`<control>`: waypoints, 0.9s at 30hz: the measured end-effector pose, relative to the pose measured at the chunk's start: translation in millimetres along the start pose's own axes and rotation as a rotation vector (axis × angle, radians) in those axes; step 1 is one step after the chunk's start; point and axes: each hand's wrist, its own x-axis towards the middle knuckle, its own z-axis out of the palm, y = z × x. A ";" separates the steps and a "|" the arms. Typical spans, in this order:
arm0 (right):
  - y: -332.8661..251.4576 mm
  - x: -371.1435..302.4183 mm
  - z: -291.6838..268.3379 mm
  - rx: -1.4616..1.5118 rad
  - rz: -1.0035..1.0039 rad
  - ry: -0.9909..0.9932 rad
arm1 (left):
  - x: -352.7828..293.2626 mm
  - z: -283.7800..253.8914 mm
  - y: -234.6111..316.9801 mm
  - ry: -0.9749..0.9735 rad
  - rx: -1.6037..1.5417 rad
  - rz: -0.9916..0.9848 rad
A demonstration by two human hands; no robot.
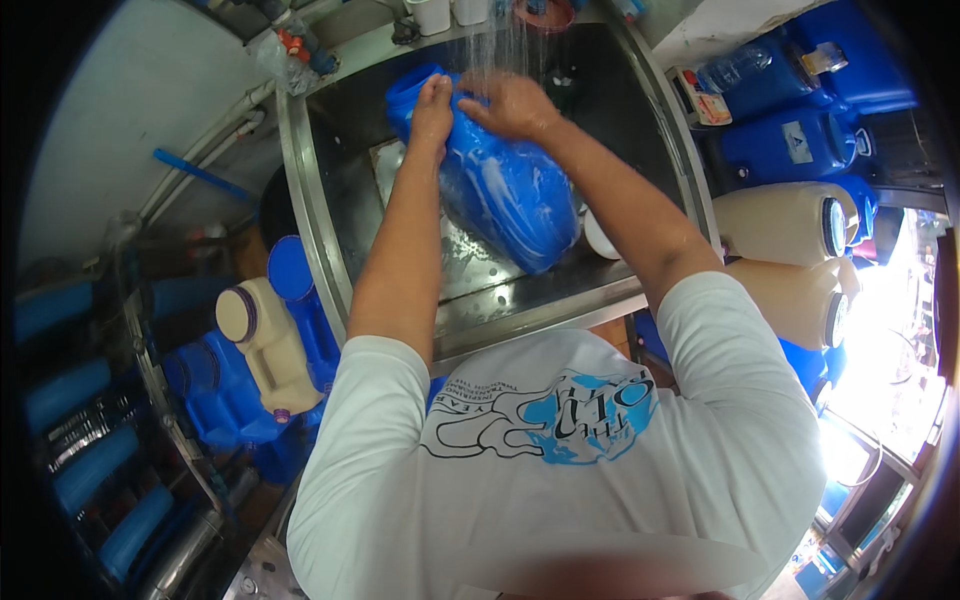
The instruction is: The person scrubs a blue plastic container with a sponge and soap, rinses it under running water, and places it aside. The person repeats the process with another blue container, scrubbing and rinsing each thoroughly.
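Observation:
A blue plastic jug (515,205) lies tilted inside a steel sink (678,140), its open neck toward the far left and its base toward me. White suds streak its side. My left hand (432,112) is closed around the rim at the neck, thumb on top. On the jug's right shoulder rests my right hand (515,106), wet, with its fingers somewhat bent and apart. A stream of water (490,45) falls from above onto that hand and the jug. The jug hides part of a white round thing (600,235) on the sink floor.
White cups (430,15) and a reddish bowl (548,14) stand along the sink's far edge. Blue jugs (790,145) and cream jugs (780,222) are stacked at the right. Left of the sink are another cream jug (265,335), blue containers and a pipe (205,160).

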 end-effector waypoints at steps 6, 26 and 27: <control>5.9 15.6 10.3 0.028 0.120 0.011 | -1.5 0.4 3.4 -0.022 -0.012 -0.004; -1.9 -2.2 -7.2 0.048 0.311 -0.062 | -4.0 -2.7 3.8 -0.042 0.384 0.103; -3.1 2.9 -3.7 0.028 0.375 -0.079 | -2.0 -3.0 0.8 -0.020 0.396 0.155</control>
